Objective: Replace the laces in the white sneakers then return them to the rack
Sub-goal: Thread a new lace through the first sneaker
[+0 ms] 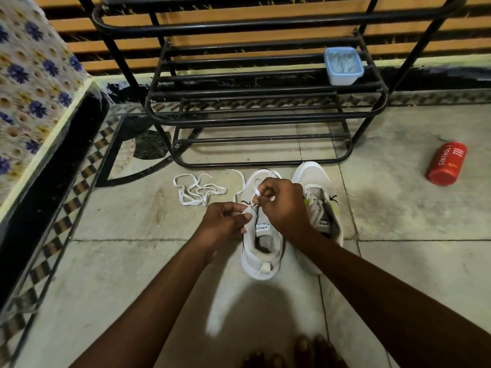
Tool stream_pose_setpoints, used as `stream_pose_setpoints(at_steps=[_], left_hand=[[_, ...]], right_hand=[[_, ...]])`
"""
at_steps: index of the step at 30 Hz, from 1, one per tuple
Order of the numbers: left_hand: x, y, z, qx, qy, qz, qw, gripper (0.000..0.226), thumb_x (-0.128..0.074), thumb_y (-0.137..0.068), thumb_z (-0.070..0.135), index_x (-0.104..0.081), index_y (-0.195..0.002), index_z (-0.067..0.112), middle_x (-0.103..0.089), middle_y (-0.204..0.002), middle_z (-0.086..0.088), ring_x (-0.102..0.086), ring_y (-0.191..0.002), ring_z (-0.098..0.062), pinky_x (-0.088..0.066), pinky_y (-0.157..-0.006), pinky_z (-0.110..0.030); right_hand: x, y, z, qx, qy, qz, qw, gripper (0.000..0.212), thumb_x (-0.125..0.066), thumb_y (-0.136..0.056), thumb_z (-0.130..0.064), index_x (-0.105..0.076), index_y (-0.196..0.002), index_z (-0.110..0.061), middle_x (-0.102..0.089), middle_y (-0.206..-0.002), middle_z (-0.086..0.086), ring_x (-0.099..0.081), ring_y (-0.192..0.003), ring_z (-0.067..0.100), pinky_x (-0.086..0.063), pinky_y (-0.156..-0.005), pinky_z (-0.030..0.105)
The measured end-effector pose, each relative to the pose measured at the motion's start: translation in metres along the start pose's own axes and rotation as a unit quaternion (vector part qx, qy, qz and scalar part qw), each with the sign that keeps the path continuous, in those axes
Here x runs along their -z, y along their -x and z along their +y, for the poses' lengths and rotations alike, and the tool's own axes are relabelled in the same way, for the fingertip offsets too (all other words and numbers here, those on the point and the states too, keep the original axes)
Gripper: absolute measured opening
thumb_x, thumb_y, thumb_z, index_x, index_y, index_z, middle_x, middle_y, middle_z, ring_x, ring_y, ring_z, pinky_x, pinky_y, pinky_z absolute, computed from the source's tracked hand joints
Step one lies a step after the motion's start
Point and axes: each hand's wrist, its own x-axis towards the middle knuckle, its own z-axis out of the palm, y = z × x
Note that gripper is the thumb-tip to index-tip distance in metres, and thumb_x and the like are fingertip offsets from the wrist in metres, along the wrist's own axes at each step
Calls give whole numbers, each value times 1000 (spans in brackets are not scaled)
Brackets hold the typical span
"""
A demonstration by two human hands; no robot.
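Bare toes (305, 351) are seen at the bottom edge, on the tiled floor (106, 261). Beyond them 2 white sneakers are set side by side, toes towards the black metal rack (252, 102) and just short of it.

The left sneaker (263, 269) is being worked on. Its eyelet edge is pinched by the grip of the left hand (228, 219), fingers curled. A flat white lace (256, 191) is pinched in the grip of the right hand (281, 205), directly over the eyelets. The right sneaker (313, 176) appears to be laced already. A loose lace (198, 191) is left tangled on the floor just beside the left sneaker.

Threading is judged to be only partly done. The lace tip could slip out of so fine a pinch, or an eyelet could be skipped, since the holes are hidden under both hands. The flat lace could be pulled through twisted. The sneaker is steadied only at its edge, so it could be dragged by a hard pull. The loose lace could be picked up by mistake.

"CINTHOL" is read on a red can (446, 163) lying on the floor, well apart to the right; its smaller print cannot be read. Small tongue labels are carried by both sneakers, but are not fully legible. A blue container (343, 65) on the rack shows no writing.
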Motion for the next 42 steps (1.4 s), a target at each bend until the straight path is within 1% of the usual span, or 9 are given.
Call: stream_pose_setpoints(at_steps=[6, 13, 22, 24, 27, 31, 35, 40, 42], left_hand=[[1, 0, -3, -11, 5, -2, 1000, 19, -75, -91, 4, -72, -107, -4, -68, -94, -19, -64, -83, -29, -55, -88, -44], [-4, 2, -5, -41, -3, 12, 999, 12, -72, -92, 1, -73, -103, -5, -65, -91, -23, -63, -82, -31, -53, -82, -44], [-10, 1, -12, -123, -80, 39, 988, 5, -76, -89, 4, -74, -94, 4, -64, -70, 0, -61, -64, -12, -50, -64, -29], [-11, 1, -12, -135, -79, 42, 987, 2, -72, -92, 5, -74, -91, 4, -66, -71, -8, -62, -63, -14, -50, -62, -28], [-8, 0, -13, -123, -28, 30, 992, 19, -60, -101, 9, -73, -90, 2, -72, -90, -26, -66, -76, -25, -53, -72, -37], [-16, -1, -23, -129, -44, 70, 988, 9, -72, -96, 14, -75, -92, 6, -76, -87, -15, -67, -78, -21, -55, -75, -40], [-24, -6, -25, -109, -15, 106, 988, 9, -79, -89, 14, -72, -85, 9, -73, -79, -9, -64, -74, -21, -51, -76, -40], [-19, -9, -21, -107, -35, 93, 989, 15, -61, -89, 3, -60, -80, 14, -70, -77, -5, -63, -69, -16, -51, -69, -37], [-15, -13, -20, -93, -38, 101, 990, 19, -55, -88, -1, -59, -77, 15, -69, -71, -2, -61, -62, -15, -50, -65, -35]], right_hand=[[4, 5, 5, -13, 141, -28, 989, 15, -80, -74, -20, -65, -74, -22, -68, -68, -9, -66, -76, 16, -51, -77, 38], [8, -2, -6, 16, 272, -85, 958, 10, -72, -78, -30, -66, -86, -27, -66, -81, -10, -62, -96, 15, -26, -88, 39], [-4, -1, -2, 19, 329, -68, 942, 12, -66, -73, -32, -61, -83, -29, -62, -77, -10, -62, -91, 13, -6, -70, 35], [-3, -2, -4, 10, 326, -76, 942, 12, -68, -75, -34, -61, -84, -31, -61, -77, -11, -62, -94, 13, -10, -74, 36], [1, -4, -9, -86, 226, -50, 969, 18, -79, -71, -36, -65, -79, -29, -58, -62, -16, -63, -95, 13, -24, -84, 36], [3, 1, -13, -119, 181, -23, 976, 18, -84, -69, -36, -72, -80, -28, -69, -71, -11, -65, -93, 17, -29, -82, 34], [5, 3, -13, -125, 150, -40, 980, 18, -84, -70, -35, -73, -81, -26, -72, -75, -9, -67, -89, 18, -45, -92, 41], [-4, 40, -8, -35, 241, 40, 969, 26, -73, -71, -26, -60, -94, -23, -56, -103, 3, -51, -100, 29, -44, -81, 43], [-7, 50, -4, -47, 203, 29, 978, 29, -70, -71, -12, -56, -96, -17, -54, -104, 9, -51, -99, 32, -44, -83, 45]])
